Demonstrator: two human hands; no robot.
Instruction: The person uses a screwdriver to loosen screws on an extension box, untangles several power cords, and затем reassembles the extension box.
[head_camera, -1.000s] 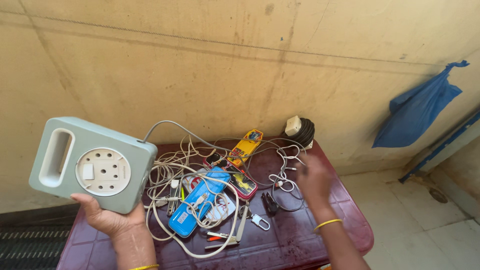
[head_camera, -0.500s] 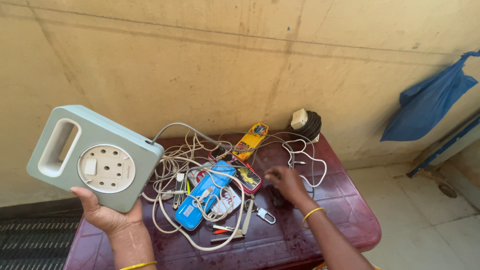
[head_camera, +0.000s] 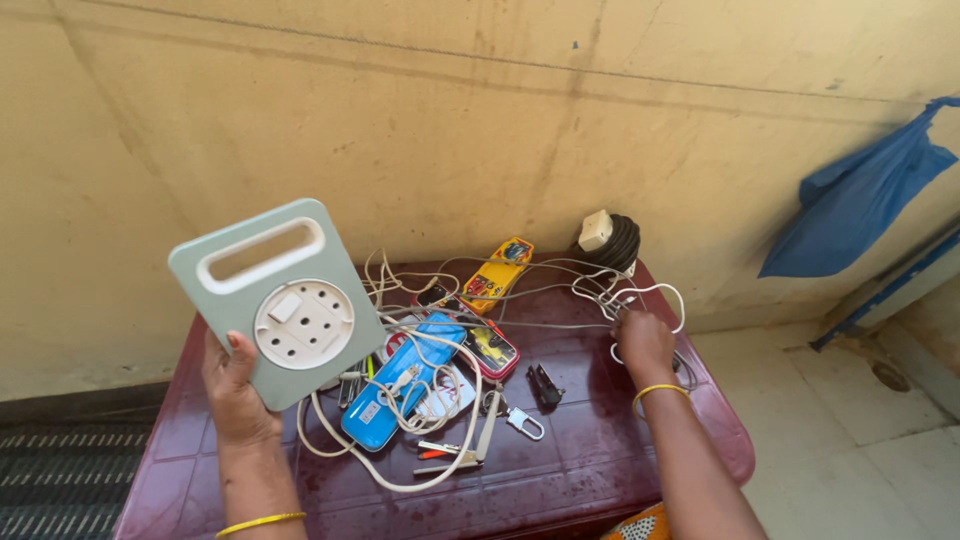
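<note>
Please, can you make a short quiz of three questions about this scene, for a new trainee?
1. True or false: the left hand holds the pale green extension box up off the maroon table.
2. What does the right hand touch? A) the blue case B) the white cable C) the padlock
3. Fill in: the black coiled cord with a white plug stands at the table's ____ edge, by the wall.

Key
1. True: its grip is on the lower edge.
2. B, at the right side of the table.
3. far
</note>
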